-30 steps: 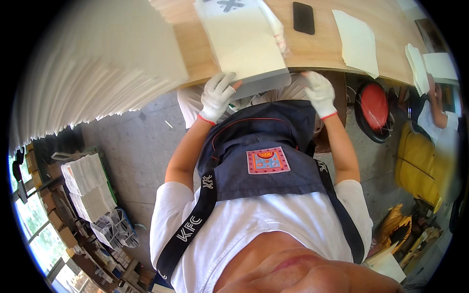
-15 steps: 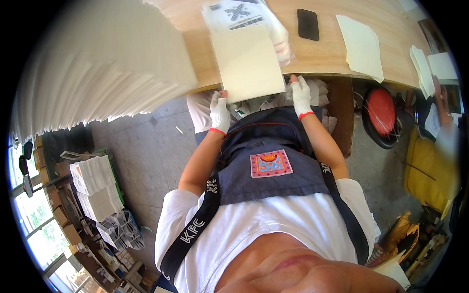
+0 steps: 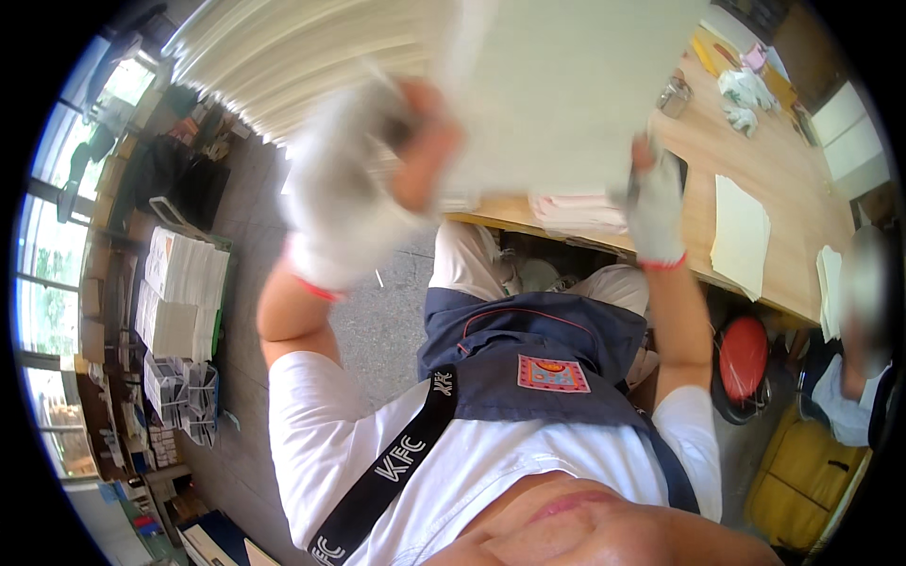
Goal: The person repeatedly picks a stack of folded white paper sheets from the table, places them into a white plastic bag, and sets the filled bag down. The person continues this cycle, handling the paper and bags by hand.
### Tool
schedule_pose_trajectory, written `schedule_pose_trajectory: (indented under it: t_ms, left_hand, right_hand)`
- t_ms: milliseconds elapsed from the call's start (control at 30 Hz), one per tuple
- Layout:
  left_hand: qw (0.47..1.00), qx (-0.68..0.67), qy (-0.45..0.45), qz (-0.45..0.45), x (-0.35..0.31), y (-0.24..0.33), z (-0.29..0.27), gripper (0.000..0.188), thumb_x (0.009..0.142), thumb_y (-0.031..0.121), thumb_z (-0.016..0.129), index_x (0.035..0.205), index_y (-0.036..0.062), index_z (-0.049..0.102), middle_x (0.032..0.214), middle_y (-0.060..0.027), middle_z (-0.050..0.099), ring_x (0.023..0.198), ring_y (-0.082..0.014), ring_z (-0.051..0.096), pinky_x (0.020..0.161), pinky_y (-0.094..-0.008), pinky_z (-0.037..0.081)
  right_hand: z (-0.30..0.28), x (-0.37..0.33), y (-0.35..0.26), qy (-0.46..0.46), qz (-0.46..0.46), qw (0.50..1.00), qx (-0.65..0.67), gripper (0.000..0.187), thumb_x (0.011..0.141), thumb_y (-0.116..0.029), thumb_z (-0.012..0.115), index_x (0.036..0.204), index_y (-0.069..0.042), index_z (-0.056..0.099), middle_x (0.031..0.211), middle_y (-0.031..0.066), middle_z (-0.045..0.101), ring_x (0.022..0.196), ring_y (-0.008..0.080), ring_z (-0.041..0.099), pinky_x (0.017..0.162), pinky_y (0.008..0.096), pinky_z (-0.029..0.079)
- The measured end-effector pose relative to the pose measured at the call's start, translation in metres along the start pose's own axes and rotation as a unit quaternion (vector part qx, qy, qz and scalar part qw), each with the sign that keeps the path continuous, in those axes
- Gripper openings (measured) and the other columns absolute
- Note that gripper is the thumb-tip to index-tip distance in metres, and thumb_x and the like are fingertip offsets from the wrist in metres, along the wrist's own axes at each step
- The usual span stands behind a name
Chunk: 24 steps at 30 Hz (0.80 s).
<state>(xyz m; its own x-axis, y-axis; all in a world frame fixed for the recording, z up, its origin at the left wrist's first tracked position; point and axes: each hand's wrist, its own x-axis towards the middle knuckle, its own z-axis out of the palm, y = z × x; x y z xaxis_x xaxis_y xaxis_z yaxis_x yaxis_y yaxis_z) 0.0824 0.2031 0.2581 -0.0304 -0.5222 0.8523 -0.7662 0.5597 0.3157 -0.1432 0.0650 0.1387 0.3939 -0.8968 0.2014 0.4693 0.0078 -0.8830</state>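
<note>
Both my hands, in white fingerless gloves with red cuffs, hold a cream-white paper sheet (image 3: 566,94) raised in front of me, above the table edge. My left hand (image 3: 368,170) is closed at the sheet's left edge, its fingers smeared by motion. At the lower right corner my right hand (image 3: 654,203) pinches the paper, thumb up. Whether it is one sheet or a thin stack I cannot tell. Beyond my left hand rises a tall stack of paper (image 3: 302,57), partly covered by the sheet. Below the sheet lies a pile with pinkish edges (image 3: 580,209) on the table.
On the wooden table (image 3: 703,222) at right are a paper pile (image 3: 739,236), a small glass jar (image 3: 674,95) and white gloves (image 3: 746,90). A red-seated stool (image 3: 744,358) stands under its edge. Another person's blurred arm (image 3: 854,349) shows far right. Paper bundles (image 3: 175,292) stand at left.
Both hands have lifted the sheet off the table toward me, up and leftward to the tall stack. My view has turned left, and the pile beneath now shows its pinkish edges.
</note>
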Motion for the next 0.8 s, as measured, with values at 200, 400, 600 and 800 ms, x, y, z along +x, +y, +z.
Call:
schedule_pose_trajectory:
  t_ms: [200,400,600,800]
  left_hand:
    - [0.974,0.193,0.120,-0.019,0.132,-0.051,-0.134,0.045,0.083,0.043,0.052,0.110,0.0072,0.053,0.114,-0.0127,0.051,0.083,-0.0250,0.059,0.074,-0.0338,0.046]
    - [0.892,0.369,-0.111,-0.238,0.111,-0.126,-0.219,0.046,0.085,0.039,0.046,0.123,0.0141,0.053,0.120,-0.0069,0.055,0.108,-0.0179,0.051,0.093,-0.0299,0.035]
    - [0.939,0.004,0.252,-0.232,-0.005,-0.133,-0.130,0.031,0.088,0.013,0.048,0.112,-0.0056,0.043,0.113,-0.0242,0.052,0.102,-0.0317,0.054,0.086,-0.0370,0.045]
    - [0.857,0.071,0.253,-0.442,-0.263,-0.201,-0.038,0.027,0.090,0.016,0.047,0.108,-0.0042,0.053,0.106,-0.0157,0.058,0.097,-0.0228,0.055,0.089,-0.0345,0.043]
  right_hand:
    - [0.165,0.129,-0.103,-0.159,-0.073,0.984,0.011,0.017,0.089,-0.024,0.050,0.084,-0.008,0.053,0.060,-0.0015,0.048,0.044,0.0073,0.038,0.037,0.0220,0.031]
    - [0.223,0.149,-0.086,-0.225,0.008,0.959,-0.170,0.022,0.089,-0.025,0.048,0.075,-0.009,0.054,0.052,-0.0029,0.045,0.035,0.0069,0.032,0.031,0.0223,0.024]
    - [0.113,0.106,-0.038,-0.204,-0.013,0.978,-0.031,0.024,0.084,-0.034,0.058,0.097,-0.013,0.059,0.058,-0.0009,0.055,0.041,0.0113,0.048,0.036,0.0258,0.036]
    - [-0.102,-0.022,0.054,0.181,0.114,0.977,-0.021,0.020,0.088,-0.023,0.050,0.092,-0.005,0.059,0.067,0.0034,0.059,0.050,0.0105,0.052,0.046,0.0243,0.044]
